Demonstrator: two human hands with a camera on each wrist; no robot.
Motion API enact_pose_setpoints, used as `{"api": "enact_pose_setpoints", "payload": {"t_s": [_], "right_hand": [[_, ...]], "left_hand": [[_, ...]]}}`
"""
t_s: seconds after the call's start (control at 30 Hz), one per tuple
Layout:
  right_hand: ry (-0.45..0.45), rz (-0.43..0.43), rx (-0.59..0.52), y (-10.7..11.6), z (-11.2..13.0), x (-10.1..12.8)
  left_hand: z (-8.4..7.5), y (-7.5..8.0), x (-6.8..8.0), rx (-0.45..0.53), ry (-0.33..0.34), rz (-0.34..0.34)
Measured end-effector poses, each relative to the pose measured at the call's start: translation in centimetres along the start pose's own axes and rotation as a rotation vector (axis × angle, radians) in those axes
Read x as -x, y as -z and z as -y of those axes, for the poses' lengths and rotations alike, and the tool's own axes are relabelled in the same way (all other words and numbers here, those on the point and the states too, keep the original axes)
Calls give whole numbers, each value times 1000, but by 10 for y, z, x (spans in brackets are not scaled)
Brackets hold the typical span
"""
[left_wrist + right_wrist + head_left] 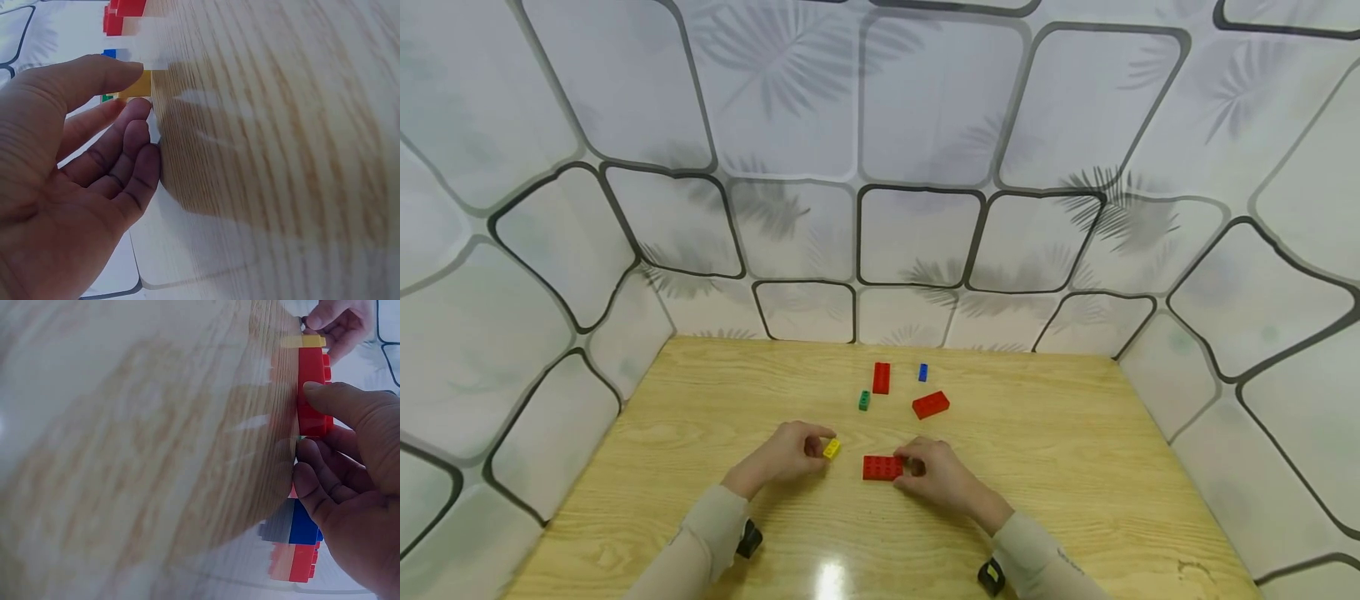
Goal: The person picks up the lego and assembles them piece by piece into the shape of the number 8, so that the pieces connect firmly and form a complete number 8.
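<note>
At the left, my left hand (788,452) has thumb and index finger at the two sides of a small yellow brick (832,448), pinching it low at the tabletop. The left wrist view shows the yellow brick (139,84) between these fingers, its other fingers bent below. My right hand (942,477) pinches the right end of a red brick (880,467) lying studs up on the table. In the right wrist view the thumb presses the red brick's near side (310,412), with the fingers partly hidden behind it. A gap separates the yellow and red bricks.
Farther back on the wooden table (737,392) lie a second red brick (882,378), a small green brick (864,401), a small blue brick (922,372) and a tilted red brick (931,405). Patterned cloth walls (917,237) enclose the back and sides.
</note>
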State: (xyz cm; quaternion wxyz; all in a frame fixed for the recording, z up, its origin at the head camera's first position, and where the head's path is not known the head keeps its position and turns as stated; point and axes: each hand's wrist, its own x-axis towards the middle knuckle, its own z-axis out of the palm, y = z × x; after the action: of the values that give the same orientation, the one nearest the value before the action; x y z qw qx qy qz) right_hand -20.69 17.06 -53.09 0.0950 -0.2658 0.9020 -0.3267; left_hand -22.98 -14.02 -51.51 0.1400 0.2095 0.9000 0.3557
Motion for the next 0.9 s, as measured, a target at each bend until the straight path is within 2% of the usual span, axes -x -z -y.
{"api": "enact_pose_setpoints", "payload": {"t_s": [0.57, 0.9], "right_hand": [[-4, 3, -13, 1, 1, -1], [1, -3, -18, 1, 2, 0]], "left_hand": [[-3, 0, -1, 10, 6, 13], [-2, -2, -2, -4, 6, -21]]}}
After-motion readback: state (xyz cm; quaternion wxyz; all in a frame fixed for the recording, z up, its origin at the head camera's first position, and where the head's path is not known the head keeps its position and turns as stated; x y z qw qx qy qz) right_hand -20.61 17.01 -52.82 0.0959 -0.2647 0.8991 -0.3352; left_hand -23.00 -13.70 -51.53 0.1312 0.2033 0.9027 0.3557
